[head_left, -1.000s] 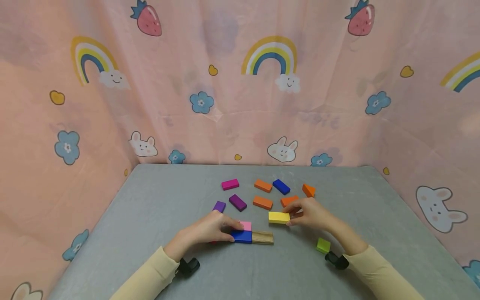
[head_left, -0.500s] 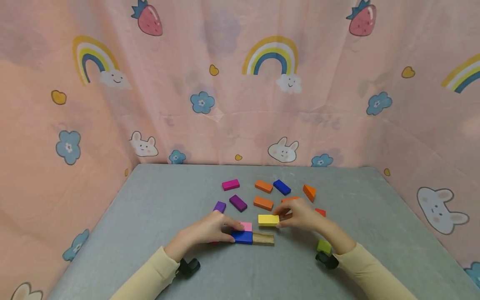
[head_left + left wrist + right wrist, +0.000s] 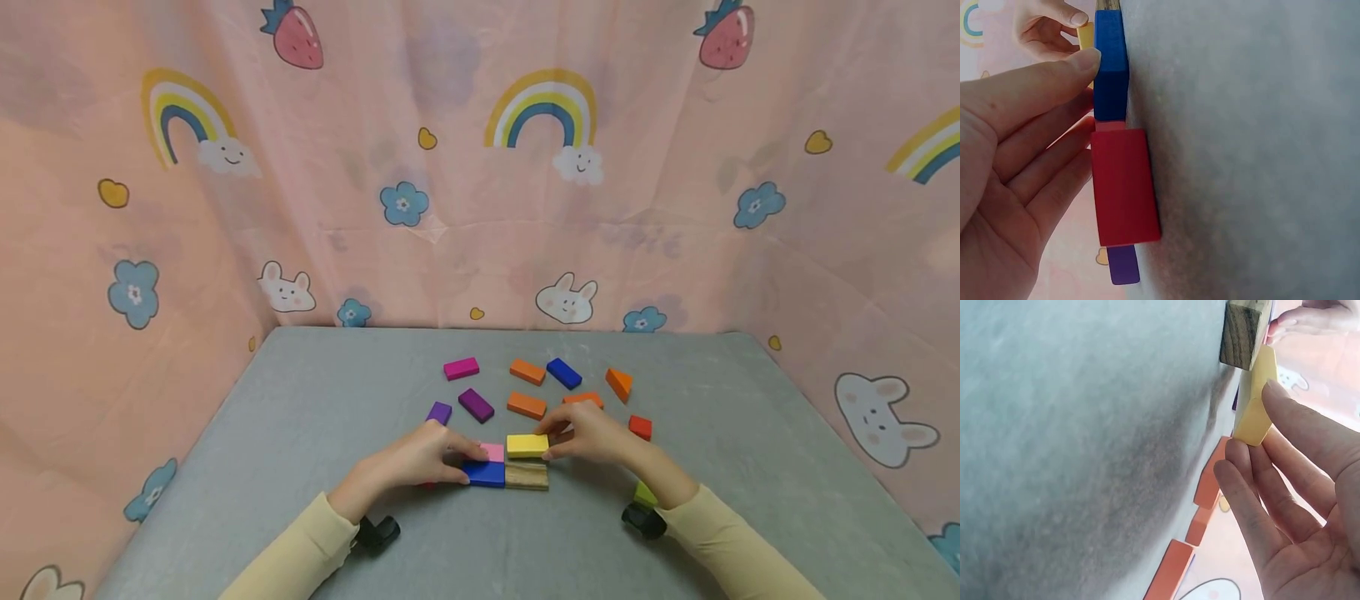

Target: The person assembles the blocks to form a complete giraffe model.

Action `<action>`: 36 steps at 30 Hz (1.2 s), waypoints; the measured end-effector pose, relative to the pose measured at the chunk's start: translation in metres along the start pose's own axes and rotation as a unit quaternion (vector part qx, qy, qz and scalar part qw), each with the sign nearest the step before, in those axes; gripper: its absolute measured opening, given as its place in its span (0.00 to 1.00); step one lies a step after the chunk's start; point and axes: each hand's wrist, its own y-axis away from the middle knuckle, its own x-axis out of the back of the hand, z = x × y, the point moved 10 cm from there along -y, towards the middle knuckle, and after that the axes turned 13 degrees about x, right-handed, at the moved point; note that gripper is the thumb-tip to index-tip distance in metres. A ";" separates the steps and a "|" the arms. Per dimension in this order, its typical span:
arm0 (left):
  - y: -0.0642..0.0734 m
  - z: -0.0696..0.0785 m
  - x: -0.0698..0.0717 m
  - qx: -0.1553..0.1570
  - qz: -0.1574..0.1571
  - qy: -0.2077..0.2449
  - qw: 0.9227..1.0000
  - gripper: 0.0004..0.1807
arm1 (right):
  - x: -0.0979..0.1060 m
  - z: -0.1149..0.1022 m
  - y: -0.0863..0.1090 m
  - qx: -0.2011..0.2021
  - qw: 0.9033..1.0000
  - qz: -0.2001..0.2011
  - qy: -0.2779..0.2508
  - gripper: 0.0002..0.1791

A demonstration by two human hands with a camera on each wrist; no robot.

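My right hand (image 3: 592,433) pinches the right end of a yellow toy block (image 3: 525,447) between thumb and fingers. The block lies just behind a bare-wood block (image 3: 527,477) and to the right of a pink block (image 3: 494,452). In the right wrist view the yellow block (image 3: 1257,400) sits a little above the tabletop. My left hand (image 3: 412,457) holds the pink block and a blue block (image 3: 486,476) together, thumb on the blue one and fingertips at the pink one. Beside that hand stands a red block (image 3: 1125,187), mostly hidden in the head view.
Behind the hands lie magenta (image 3: 461,369), purple (image 3: 476,405) and violet (image 3: 439,413) blocks, several orange blocks (image 3: 527,406) and another blue block (image 3: 564,373). An orange triangle (image 3: 618,383), a small red block (image 3: 641,427) and a green block (image 3: 644,494) are to the right.
My right hand has brought the yellow block leftward and slightly nearer, from the right of the group to just behind the wood block. The left hand stays in place on the blue and pink blocks.
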 end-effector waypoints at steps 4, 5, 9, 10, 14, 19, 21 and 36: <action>0.000 0.000 0.001 0.002 0.000 0.000 1.000 0.20 | -0.003 0.002 -0.002 -0.006 1.000 -0.006 -0.001 0.15; 0.000 0.000 0.001 0.003 0.000 -0.001 1.000 0.20 | -0.003 0.002 -0.002 -0.007 1.000 -0.008 -0.002 0.15; 0.000 0.000 0.000 0.004 -0.002 0.000 1.000 0.20 | -0.005 0.004 -0.002 -0.010 1.000 -0.011 -0.009 0.16; 0.000 0.000 0.000 0.005 -0.003 0.000 1.000 0.20 | -0.005 0.004 -0.002 -0.010 1.000 -0.011 -0.011 0.16; 0.000 0.000 0.000 0.004 -0.002 -0.003 1.000 0.20 | -0.007 0.004 -0.002 -0.010 1.000 -0.013 -0.011 0.16; 0.000 0.001 0.001 0.004 0.003 -0.011 1.000 0.20 | -0.010 0.007 -0.002 -0.019 0.999 -0.017 -0.023 0.16; 0.000 0.001 0.000 0.003 0.004 -0.012 1.000 0.20 | -0.011 0.008 -0.001 -0.022 0.999 -0.018 -0.028 0.16; 0.000 0.000 0.000 0.003 0.002 -0.007 1.000 0.20 | -0.014 0.007 0.001 -0.005 0.999 -0.024 -0.040 0.18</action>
